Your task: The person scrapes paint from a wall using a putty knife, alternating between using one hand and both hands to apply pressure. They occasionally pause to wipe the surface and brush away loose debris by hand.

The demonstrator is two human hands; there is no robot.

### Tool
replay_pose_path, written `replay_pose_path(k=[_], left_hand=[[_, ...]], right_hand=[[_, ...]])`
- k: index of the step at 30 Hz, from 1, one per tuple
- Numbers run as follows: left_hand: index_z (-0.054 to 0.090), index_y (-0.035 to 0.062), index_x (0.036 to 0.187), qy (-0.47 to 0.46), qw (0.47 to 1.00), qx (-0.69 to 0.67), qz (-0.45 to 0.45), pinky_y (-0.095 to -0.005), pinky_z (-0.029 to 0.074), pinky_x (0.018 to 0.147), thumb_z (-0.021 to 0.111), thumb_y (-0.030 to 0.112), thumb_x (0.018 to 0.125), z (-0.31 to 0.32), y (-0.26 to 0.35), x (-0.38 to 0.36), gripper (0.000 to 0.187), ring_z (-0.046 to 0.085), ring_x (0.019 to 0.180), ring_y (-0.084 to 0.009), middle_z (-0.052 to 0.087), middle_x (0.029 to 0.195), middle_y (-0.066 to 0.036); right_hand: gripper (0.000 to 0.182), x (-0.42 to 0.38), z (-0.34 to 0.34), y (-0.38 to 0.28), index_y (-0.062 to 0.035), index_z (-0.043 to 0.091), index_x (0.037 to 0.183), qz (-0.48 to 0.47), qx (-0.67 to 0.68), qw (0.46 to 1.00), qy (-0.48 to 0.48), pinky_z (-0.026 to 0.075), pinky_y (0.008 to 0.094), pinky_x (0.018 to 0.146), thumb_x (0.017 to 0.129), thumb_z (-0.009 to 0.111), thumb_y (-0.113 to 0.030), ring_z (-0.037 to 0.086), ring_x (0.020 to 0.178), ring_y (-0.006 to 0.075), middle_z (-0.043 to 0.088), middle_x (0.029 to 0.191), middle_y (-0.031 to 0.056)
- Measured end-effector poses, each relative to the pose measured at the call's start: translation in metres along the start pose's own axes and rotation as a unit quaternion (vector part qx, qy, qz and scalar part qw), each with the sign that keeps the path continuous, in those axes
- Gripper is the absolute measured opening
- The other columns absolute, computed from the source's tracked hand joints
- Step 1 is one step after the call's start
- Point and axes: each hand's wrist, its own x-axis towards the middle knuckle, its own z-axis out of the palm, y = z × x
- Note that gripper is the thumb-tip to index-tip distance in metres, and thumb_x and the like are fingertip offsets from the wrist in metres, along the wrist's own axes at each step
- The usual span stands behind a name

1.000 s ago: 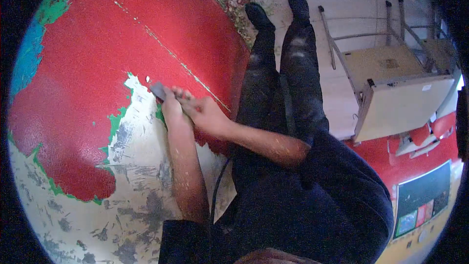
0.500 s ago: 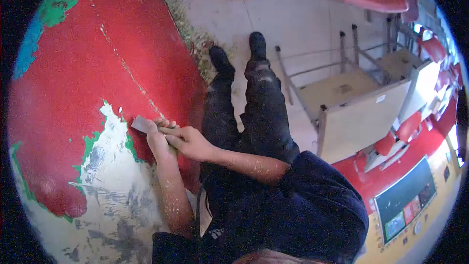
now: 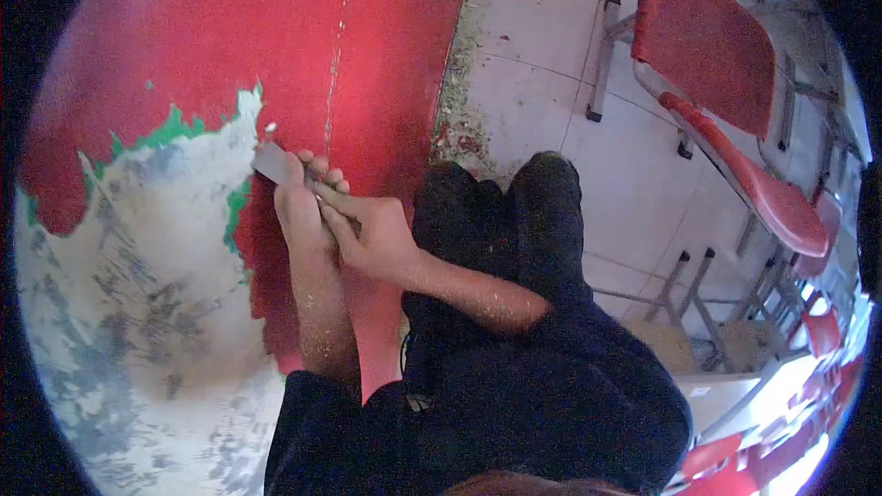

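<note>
Both hands are closed around a scraper point(image 3: 272, 163) with a flat grey blade. My left hand point(image 3: 301, 200) grips it just behind the blade, thumb side up, fingers curled around it. My right hand point(image 3: 377, 231) holds the handle farther back, hiding most of it. The blade lies at the edge of the red-painted wall point(image 3: 386, 46), beside the top of a bare whitish patch point(image 3: 175, 230). A jagged rim of green paint point(image 3: 170, 131) borders that patch. A small pale flake point(image 3: 270, 128) shows just above the blade. Pale specks dot both forearms.
Paint flakes point(image 3: 462, 119) litter the tiled floor point(image 3: 533, 83) along the wall's base. My bent knees point(image 3: 547, 188) are close to the wall. Red chairs point(image 3: 707, 41) with metal legs stand on the right, with desks point(image 3: 735, 400) at lower right.
The view has turned and shifted, bringing the chairs nearer and more of the bare patch into sight. My legs now look more bent. Both hands keep their hold on the scraper.
</note>
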Motion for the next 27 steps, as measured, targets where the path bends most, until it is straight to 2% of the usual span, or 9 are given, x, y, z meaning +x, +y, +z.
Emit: replay_pose_path(k=[5, 8, 9, 15, 18, 22, 23, 26, 27], left_hand=[[0.049, 0.0071, 0.096, 0.025, 0.999, 0.025, 0.037, -0.0308, 0.051, 0.052, 0.043, 0.035, 0.094, 0.007, -0.010, 0.007, 0.028, 0.056, 0.060, -0.0173, 0.053, 0.076, -0.004], [0.051, 0.0075, 0.095, 0.048, 0.996, 0.057, 0.049, -0.0307, 0.052, 0.052, 0.044, 0.035, 0.094, 0.002, -0.013, -0.001, 0.028, 0.056, 0.060, -0.0152, 0.054, 0.076, -0.003], [0.051, 0.0077, 0.095, 0.040, 0.996, 0.056, 0.056, -0.0304, 0.052, 0.052, 0.044, 0.035, 0.094, -0.004, -0.015, 0.000, 0.028, 0.056, 0.060, -0.0147, 0.054, 0.076, -0.003], [0.053, 0.0083, 0.097, 0.024, 0.992, 0.026, 0.122, -0.0306, 0.052, 0.050, 0.047, 0.038, 0.092, -0.025, -0.031, 0.018, 0.030, 0.055, 0.059, -0.0143, 0.055, 0.077, -0.003], [0.052, 0.0073, 0.100, 0.047, 0.987, 0.057, 0.144, -0.0299, 0.052, 0.053, 0.047, 0.038, 0.092, -0.028, -0.046, 0.008, 0.032, 0.055, 0.062, -0.0145, 0.056, 0.080, -0.004], [0.051, 0.0056, 0.103, 0.017, 0.979, 0.067, 0.191, -0.0316, 0.053, 0.058, 0.045, 0.040, 0.092, -0.031, -0.038, 0.016, 0.036, 0.056, 0.063, -0.0157, 0.056, 0.085, -0.007], [0.050, 0.0054, 0.100, 0.052, 0.974, 0.077, 0.204, -0.0314, 0.053, 0.059, 0.046, 0.042, 0.092, -0.024, -0.037, 0.006, 0.037, 0.056, 0.061, -0.0160, 0.055, 0.083, -0.007], [0.050, 0.0055, 0.098, -0.075, 0.971, 0.070, 0.215, -0.0317, 0.052, 0.057, 0.045, 0.042, 0.092, -0.058, -0.045, 0.007, 0.037, 0.055, 0.061, -0.0168, 0.054, 0.078, -0.006], [0.049, 0.0059, 0.093, -0.070, 0.976, 0.079, 0.191, -0.0328, 0.052, 0.057, 0.042, 0.041, 0.094, -0.058, -0.045, 0.004, 0.036, 0.055, 0.059, -0.0181, 0.052, 0.071, -0.006]], right_hand=[[0.033, 0.003, 0.009, 0.036, 0.0000, 0.054, 0.118, -0.046, 0.014, 0.999, 0.024, 0.049, 0.0317, 0.066, 0.087, 0.052, -0.010, 0.066, 0.078, 0.0277, 0.060, 0.085, 0.0261], [0.033, -0.001, 0.024, 0.065, 0.0035, 0.053, 0.117, -0.076, 0.089, 0.993, -0.007, 0.048, 0.0316, 0.069, 0.087, 0.051, -0.007, 0.065, 0.082, 0.0261, 0.059, 0.089, 0.0271], [0.033, -0.001, 0.019, 0.065, 0.0057, 0.052, 0.117, -0.067, 0.070, 0.994, -0.047, 0.048, 0.0308, 0.073, 0.086, 0.051, -0.006, 0.064, 0.087, 0.0254, 0.060, 0.093, 0.0267], [0.033, 0.001, 0.027, 0.089, 0.0052, 0.050, 0.119, -0.179, 0.072, 0.981, -0.031, 0.048, 0.0307, 0.072, 0.087, 0.048, -0.005, 0.065, 0.083, 0.0256, 0.060, 0.088, 0.0256], [0.034, -0.006, 0.031, 0.102, 0.0051, 0.049, 0.120, -0.183, 0.058, 0.980, -0.044, 0.047, 0.0307, 0.070, 0.088, 0.048, -0.005, 0.064, 0.080, 0.0227, 0.059, 0.087, 0.0258], [0.035, -0.004, 0.041, 0.113, 0.0048, 0.048, 0.122, -0.203, 0.072, 0.976, -0.034, 0.047, 0.0301, 0.071, 0.089, 0.047, -0.006, 0.063, 0.080, 0.0179, 0.060, 0.088, 0.0242], [0.035, -0.004, 0.049, 0.116, 0.0045, 0.048, 0.122, -0.216, 0.091, 0.972, -0.024, 0.047, 0.0303, 0.071, 0.089, 0.046, -0.006, 0.062, 0.080, 0.0171, 0.060, 0.088, 0.0241], [0.034, -0.006, 0.053, 0.115, 0.0021, 0.048, 0.123, -0.247, 0.117, 0.961, -0.048, 0.047, 0.0304, 0.071, 0.089, 0.046, -0.007, 0.062, 0.080, 0.0161, 0.059, 0.088, 0.0239], [0.035, -0.010, 0.048, 0.117, 0.0011, 0.049, 0.123, -0.244, 0.116, 0.962, -0.050, 0.047, 0.0304, 0.071, 0.089, 0.046, -0.007, 0.061, 0.080, 0.0161, 0.059, 0.088, 0.0239]])
